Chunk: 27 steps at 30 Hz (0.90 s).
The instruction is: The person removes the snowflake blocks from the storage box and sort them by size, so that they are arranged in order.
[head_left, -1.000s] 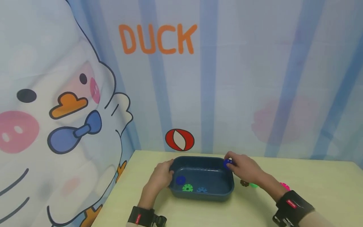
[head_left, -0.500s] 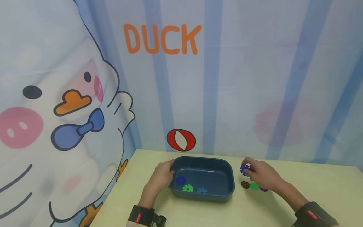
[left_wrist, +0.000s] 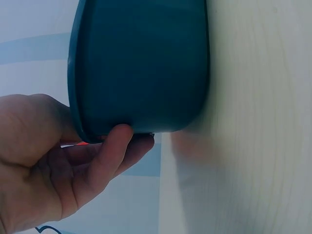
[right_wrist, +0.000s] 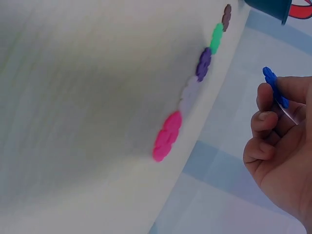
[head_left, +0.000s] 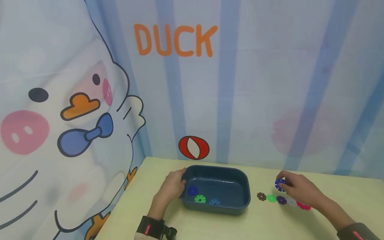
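Nine thin, flower-edged plastic discs are before me: five in a row on the pale yellow table point(head_left: 210, 228), three in the dark blue-green, rectangular plastic bin point(head_left: 223, 188), one between my fingers. The row runs brown disc point(head_left: 261, 196), light green disc point(head_left: 271, 198), purple disc point(head_left: 281, 200), white disc point(head_left: 292, 202), pink disc point(head_left: 304, 206). Inside the one bin lie a dark blue disc point(head_left: 193, 191), a bright green disc point(head_left: 200, 199) and a lighter blue disc point(head_left: 215, 202).

A second ago my right hand point(head_left: 303, 190) was at the bin's right rim; now it is well to the right, by the row. Half a second ago it hid the white and pink discs, which now show. The same three discs lie in the bin, and my left hand point(head_left: 170, 184) keeps its grip on the left end.

My right thumb and forefinger pinch the vivid blue disc point(head_left: 279, 185), the other fingers curled. It is round and flat, with slots cut around its edge, held beyond the purple one and apart from the row.
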Each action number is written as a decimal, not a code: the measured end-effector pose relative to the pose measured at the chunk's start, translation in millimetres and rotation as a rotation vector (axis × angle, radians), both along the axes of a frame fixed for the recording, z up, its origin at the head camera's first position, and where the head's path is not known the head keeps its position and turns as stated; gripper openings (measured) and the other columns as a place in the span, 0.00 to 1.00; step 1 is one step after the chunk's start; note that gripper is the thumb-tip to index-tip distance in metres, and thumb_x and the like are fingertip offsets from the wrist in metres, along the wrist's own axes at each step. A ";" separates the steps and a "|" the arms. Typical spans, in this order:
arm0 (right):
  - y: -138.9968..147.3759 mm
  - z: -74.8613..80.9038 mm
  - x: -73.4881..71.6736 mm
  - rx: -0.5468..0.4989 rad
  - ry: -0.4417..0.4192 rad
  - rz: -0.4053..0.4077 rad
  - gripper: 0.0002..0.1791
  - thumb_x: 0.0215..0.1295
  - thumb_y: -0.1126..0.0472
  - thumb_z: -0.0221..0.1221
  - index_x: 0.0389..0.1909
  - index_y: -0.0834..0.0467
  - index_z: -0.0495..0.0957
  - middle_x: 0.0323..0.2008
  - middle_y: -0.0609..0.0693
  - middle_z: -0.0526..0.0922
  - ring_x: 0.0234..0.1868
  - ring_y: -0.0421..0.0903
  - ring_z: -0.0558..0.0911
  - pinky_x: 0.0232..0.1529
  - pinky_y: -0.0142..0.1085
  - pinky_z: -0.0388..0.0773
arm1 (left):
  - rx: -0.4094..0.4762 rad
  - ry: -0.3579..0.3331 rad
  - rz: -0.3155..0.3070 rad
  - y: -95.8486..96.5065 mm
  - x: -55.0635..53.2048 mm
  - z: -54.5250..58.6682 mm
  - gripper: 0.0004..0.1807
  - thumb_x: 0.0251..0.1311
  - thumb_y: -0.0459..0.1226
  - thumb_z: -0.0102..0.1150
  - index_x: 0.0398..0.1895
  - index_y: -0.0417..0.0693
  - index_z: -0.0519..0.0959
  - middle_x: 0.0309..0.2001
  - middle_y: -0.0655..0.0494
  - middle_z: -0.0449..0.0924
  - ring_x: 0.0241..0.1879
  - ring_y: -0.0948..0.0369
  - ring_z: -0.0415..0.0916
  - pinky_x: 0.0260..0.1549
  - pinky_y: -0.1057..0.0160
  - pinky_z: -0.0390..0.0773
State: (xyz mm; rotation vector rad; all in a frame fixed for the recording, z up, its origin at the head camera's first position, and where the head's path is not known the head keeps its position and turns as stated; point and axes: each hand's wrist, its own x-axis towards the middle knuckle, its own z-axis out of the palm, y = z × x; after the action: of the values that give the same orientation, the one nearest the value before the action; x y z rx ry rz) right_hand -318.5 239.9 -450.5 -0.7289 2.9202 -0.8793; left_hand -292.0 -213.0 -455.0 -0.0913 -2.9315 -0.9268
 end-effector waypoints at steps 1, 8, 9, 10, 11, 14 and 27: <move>4.1 -1.6 1.0 0.001 0.003 -0.004 0.09 0.77 0.61 0.60 0.53 0.59 0.80 0.24 0.43 0.77 0.22 0.36 0.69 0.23 0.33 0.66 | 0.007 -0.003 -0.002 0.9 0.1 0.1 0.28 0.73 0.27 0.58 0.75 0.34 0.70 0.70 0.35 0.76 0.58 0.48 0.82 0.50 0.49 0.87; 31.4 -9.6 4.6 0.033 -0.003 -0.052 0.12 0.77 0.61 0.60 0.56 0.60 0.80 0.29 0.45 0.82 0.26 0.35 0.73 0.25 0.32 0.69 | 0.010 0.010 -0.023 4.3 1.0 0.9 0.28 0.73 0.26 0.58 0.74 0.32 0.71 0.69 0.34 0.76 0.58 0.49 0.81 0.58 0.47 0.84; 35.1 -11.1 5.1 0.039 -0.004 -0.060 0.12 0.77 0.61 0.60 0.56 0.60 0.80 0.28 0.45 0.81 0.25 0.36 0.73 0.25 0.33 0.69 | 0.007 0.012 -0.026 4.2 1.0 0.9 0.28 0.73 0.26 0.58 0.74 0.32 0.71 0.69 0.34 0.76 0.57 0.50 0.81 0.58 0.47 0.83; 38.7 -12.9 5.5 0.046 0.001 -0.067 0.12 0.77 0.62 0.61 0.56 0.60 0.80 0.27 0.45 0.80 0.25 0.36 0.72 0.25 0.32 0.68 | 0.005 0.013 -0.029 4.1 0.9 0.9 0.28 0.73 0.26 0.58 0.74 0.31 0.71 0.70 0.34 0.76 0.56 0.50 0.81 0.57 0.47 0.84; 42.0 -14.7 6.1 0.050 0.008 -0.073 0.12 0.76 0.62 0.61 0.56 0.60 0.80 0.26 0.44 0.79 0.25 0.35 0.71 0.25 0.32 0.67 | 0.000 0.016 -0.031 4.0 0.9 1.3 0.28 0.73 0.27 0.58 0.74 0.31 0.70 0.70 0.34 0.76 0.55 0.50 0.81 0.57 0.48 0.84; 50.8 -20.5 7.1 0.045 0.023 -0.085 0.11 0.75 0.62 0.62 0.55 0.60 0.80 0.23 0.43 0.73 0.23 0.36 0.66 0.23 0.32 0.63 | -0.009 0.024 -0.031 2.9 0.1 2.6 0.28 0.73 0.27 0.58 0.74 0.32 0.70 0.69 0.34 0.76 0.53 0.49 0.82 0.54 0.49 0.85; 93.2 -36.8 4.1 0.163 -0.019 -0.149 0.09 0.76 0.63 0.60 0.53 0.60 0.81 0.40 0.48 0.86 0.35 0.41 0.76 0.36 0.37 0.77 | 0.030 -0.026 -0.015 0.3 1.4 1.8 0.28 0.74 0.27 0.57 0.76 0.33 0.69 0.71 0.33 0.75 0.32 0.57 0.87 0.28 0.62 0.83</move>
State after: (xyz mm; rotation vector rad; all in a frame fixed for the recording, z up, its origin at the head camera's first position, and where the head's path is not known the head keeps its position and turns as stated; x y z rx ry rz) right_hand -314.5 333.1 -487.3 -0.4960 3.0145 -0.6413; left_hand -290.6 -212.7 -453.2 -0.1005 -2.9436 -0.9816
